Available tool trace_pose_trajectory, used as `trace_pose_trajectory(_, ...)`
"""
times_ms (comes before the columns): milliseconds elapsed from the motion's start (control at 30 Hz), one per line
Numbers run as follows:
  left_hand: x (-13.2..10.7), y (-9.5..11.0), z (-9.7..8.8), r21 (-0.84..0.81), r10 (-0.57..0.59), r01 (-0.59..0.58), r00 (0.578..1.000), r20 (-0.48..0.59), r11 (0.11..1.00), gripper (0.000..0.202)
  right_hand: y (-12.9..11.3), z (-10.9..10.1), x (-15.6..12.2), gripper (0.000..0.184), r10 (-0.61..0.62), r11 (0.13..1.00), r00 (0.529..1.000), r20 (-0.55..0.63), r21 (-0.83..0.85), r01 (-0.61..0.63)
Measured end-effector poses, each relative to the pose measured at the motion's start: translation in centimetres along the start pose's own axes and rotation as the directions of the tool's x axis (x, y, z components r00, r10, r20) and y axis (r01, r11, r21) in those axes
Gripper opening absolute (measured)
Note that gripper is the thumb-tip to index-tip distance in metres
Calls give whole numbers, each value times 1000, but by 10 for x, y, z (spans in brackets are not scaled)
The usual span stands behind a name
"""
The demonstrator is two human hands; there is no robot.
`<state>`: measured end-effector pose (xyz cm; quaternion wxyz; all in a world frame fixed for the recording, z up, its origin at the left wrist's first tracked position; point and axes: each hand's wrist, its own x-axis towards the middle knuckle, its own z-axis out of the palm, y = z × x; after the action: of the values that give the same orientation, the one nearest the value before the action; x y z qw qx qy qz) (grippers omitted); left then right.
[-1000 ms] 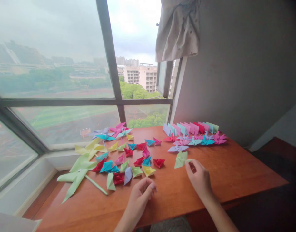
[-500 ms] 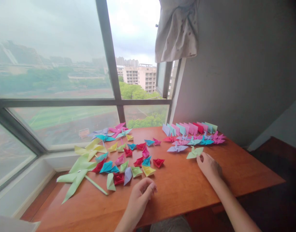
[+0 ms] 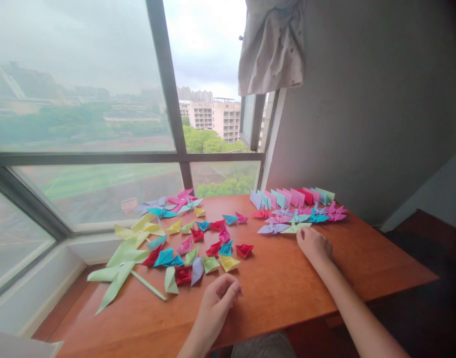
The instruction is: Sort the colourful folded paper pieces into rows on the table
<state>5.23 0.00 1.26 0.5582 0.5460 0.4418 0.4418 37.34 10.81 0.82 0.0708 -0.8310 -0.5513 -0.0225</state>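
Observation:
My right hand (image 3: 315, 244) pinches the edge of a light green paper crane (image 3: 293, 227), low over the table on the right. This crane sits right beside a lavender paper crane (image 3: 272, 228), at the front of a group of folded cranes in red, pink, teal, blue and magenta. Near the table's front edge rests my left hand (image 3: 219, 296), its fingers curled in and nothing visible in them. Closest to it are a yellow paper boat (image 3: 228, 262) and a red paper boat (image 3: 245, 251).
Several coloured paper boats spread across the left half of the wooden table (image 3: 272, 288). Beyond them lie paper pinwheels, including a large light green pinwheel (image 3: 120, 265) on a stick. A row of upright folded papers (image 3: 295, 199) lines the back right, near the wall. Windows border the left.
My right hand has moved slightly left and away from me, bringing the light green crane down next to the lavender one. My left hand has stayed in place.

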Motion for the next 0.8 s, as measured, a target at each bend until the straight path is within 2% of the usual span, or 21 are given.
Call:
trace_pose_trajectory(500, 0, -2, 0, 8, 1, -1, 1000, 5, 1000, 37, -4, 9, 6, 32, -12, 1000, 1000, -4, 13, 12)
trace_pose_trajectory(800, 0, 0, 0, 2, -2, 2, 1000, 16, 1000, 34, -7, 8, 6, 34, 7, 998, 1000, 13, 59, -8)
